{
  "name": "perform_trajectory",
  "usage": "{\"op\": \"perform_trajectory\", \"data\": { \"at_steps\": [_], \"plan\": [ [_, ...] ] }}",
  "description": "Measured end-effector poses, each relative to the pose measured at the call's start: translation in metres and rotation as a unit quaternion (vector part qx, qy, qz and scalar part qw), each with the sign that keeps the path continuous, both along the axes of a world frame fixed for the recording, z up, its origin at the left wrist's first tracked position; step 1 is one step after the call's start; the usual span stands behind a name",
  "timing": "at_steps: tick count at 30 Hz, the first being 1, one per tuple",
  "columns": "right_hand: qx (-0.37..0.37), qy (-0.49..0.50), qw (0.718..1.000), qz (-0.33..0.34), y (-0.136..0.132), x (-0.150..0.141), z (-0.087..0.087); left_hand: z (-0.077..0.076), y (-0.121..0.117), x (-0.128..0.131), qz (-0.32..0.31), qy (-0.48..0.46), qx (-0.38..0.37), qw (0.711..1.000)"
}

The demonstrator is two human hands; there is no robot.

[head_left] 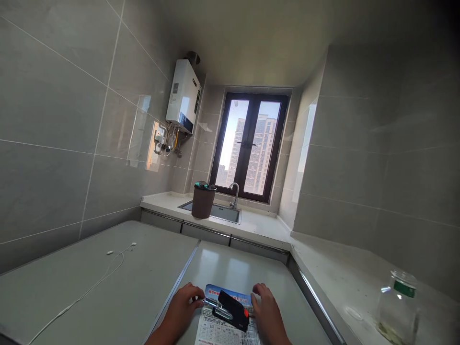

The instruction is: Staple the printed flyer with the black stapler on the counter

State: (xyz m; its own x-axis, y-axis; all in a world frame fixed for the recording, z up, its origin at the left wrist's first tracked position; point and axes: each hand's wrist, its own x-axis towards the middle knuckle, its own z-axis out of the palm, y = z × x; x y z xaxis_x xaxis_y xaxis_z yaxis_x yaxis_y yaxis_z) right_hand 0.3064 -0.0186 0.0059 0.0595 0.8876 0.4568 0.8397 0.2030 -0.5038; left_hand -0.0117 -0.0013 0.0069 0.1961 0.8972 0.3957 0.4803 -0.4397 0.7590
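Observation:
A black stapler (232, 310) with a red end and a metal base lies across a printed paper leaflet (226, 330) on a grey surface at the bottom of the head view. My left hand (181, 311) rests at the leaflet's left edge, fingers curled and pinching the stapler's metal front end. My right hand (268, 314) lies on the leaflet's right side, fingers bent down onto the paper just beside the stapler's red end.
A white earphone cable (104, 275) trails over the grey surface on the left. A glass jar (397, 306) stands on the white counter at right. Farther back are a sink (219, 212) with a tap, a brown bucket (203, 200), a window and a wall-mounted water heater (183, 96).

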Motion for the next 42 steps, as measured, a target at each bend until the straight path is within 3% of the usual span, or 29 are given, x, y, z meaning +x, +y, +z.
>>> {"op": "perform_trajectory", "data": {
  "at_steps": [2, 4, 11, 20, 25, 31, 37, 42],
  "plan": [
    [-0.039, 0.069, 0.991, 0.105, -0.007, -0.02, 0.007, -0.003, 0.001, 0.001, -0.004, 0.005, 0.013, 1.0],
    [-0.073, 0.096, 0.981, 0.154, -0.014, -0.039, 0.006, -0.007, 0.003, 0.002, -0.014, 0.01, 0.04, 0.999],
    [-0.049, 0.111, 0.986, 0.118, -0.019, -0.061, -0.015, -0.011, 0.004, 0.002, -0.029, 0.026, 0.07, 0.997],
    [0.01, 0.088, 0.976, 0.197, -0.031, -0.065, -0.013, -0.018, 0.006, 0.006, -0.098, 0.038, 0.09, 0.99],
    [0.014, 0.07, 0.978, 0.194, -0.028, -0.063, -0.017, -0.015, 0.002, 0.009, -0.104, 0.086, 0.069, 0.988],
    [-0.004, 0.062, 0.981, 0.183, -0.03, -0.065, -0.014, -0.01, -0.004, 0.01, -0.064, 0.118, 0.028, 0.991],
    [-0.006, 0.059, 0.98, 0.19, -0.035, -0.067, -0.007, -0.014, -0.002, 0.01, -0.084, 0.122, 0.053, 0.987],
    [0.012, 0.065, 0.979, 0.191, -0.032, -0.064, -0.014, -0.014, -0.002, 0.01, -0.091, 0.112, 0.061, 0.988]
  ]
}}
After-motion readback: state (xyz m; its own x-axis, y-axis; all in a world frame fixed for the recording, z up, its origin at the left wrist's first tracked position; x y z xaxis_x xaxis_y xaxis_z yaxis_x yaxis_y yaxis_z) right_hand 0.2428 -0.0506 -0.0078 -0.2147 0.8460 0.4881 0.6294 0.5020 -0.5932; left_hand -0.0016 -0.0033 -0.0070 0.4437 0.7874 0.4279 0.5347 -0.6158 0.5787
